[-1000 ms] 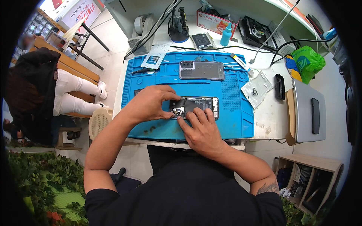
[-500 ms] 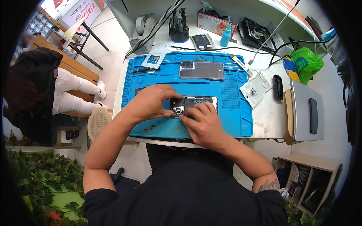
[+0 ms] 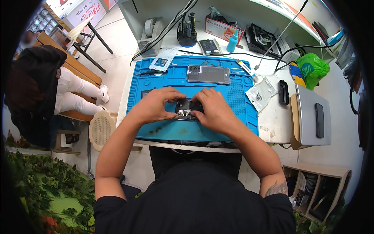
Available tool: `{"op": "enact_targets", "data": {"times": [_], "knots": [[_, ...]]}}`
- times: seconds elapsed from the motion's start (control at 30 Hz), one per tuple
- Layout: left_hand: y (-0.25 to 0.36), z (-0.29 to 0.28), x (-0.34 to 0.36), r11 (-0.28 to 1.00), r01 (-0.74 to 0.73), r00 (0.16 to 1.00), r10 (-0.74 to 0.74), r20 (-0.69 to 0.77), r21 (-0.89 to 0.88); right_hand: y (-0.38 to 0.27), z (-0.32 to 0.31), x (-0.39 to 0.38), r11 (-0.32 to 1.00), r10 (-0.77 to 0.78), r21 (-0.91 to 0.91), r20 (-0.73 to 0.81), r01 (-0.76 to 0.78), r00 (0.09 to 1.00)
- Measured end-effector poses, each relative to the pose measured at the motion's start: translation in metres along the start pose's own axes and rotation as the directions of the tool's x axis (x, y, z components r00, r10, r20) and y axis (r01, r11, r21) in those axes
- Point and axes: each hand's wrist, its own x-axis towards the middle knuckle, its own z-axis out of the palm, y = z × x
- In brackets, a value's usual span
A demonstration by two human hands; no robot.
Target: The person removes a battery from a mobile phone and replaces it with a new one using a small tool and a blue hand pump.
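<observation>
An opened smartphone (image 3: pixel 185 106) lies on the blue repair mat (image 3: pixel 171 132), its camera lenses and inner parts bare at the left end. My left hand (image 3: pixel 156 104) closes on that end, fingers at the far edge and thumb at the near edge. My right hand (image 3: pixel 215 110) covers the other end, its fingers at the far side and thumb at the near side; much of the phone is hidden beneath it. Beyond both hands rests a clear-grey phone back cover (image 3: pixel 208 74) with camera openings.
Around the mat are a pen-like tool (image 3: pixel 150 72), a small plastic bag (image 3: pixel 260 94), a black case (image 3: pixel 283 93) and a turquoise bottle (image 3: pixel 232 41). Cables (image 3: pixel 163 28) hang at the back. A grey laptop (image 3: pixel 307 113) stands at the right; a person in white trousers (image 3: pixel 76 87) is at the left.
My right hand has shifted from over the phone's middle to its right end, fingers now at the far side. The left hand keeps its hold on the left end.
</observation>
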Motion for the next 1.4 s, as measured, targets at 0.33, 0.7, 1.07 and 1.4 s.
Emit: {"op": "enact_targets", "data": {"times": [0.33, 0.7, 1.07, 1.4], "knots": [[-0.007, -0.002, 0.003, 0.991, 0.07, 0.997, -0.073, -0.019, -0.115, 0.0, 0.009, 0.002, 0.929, 0.199, 0.316, 0.008, -0.191, 0.98], [-0.005, -0.001, 0.006, 0.993, 0.104, 0.994, -0.105, -0.02, -0.056, -0.001, 0.011, 0.002, 0.984, 0.061, 0.168, -0.018, -0.057, 0.998], [0.002, -0.003, 0.009, 0.997, 0.071, 0.997, -0.071, -0.009, -0.008, -0.01, 0.003, 0.008, 0.977, 0.14, 0.153, 0.058, -0.147, 0.989], [0.0, 0.0, 0.006, 0.995, 0.078, 0.996, -0.079, 0.032, 0.056, -0.008, 0.009, 0.01, 0.983, 0.094, 0.151, 0.057, -0.102, 0.994]]}}
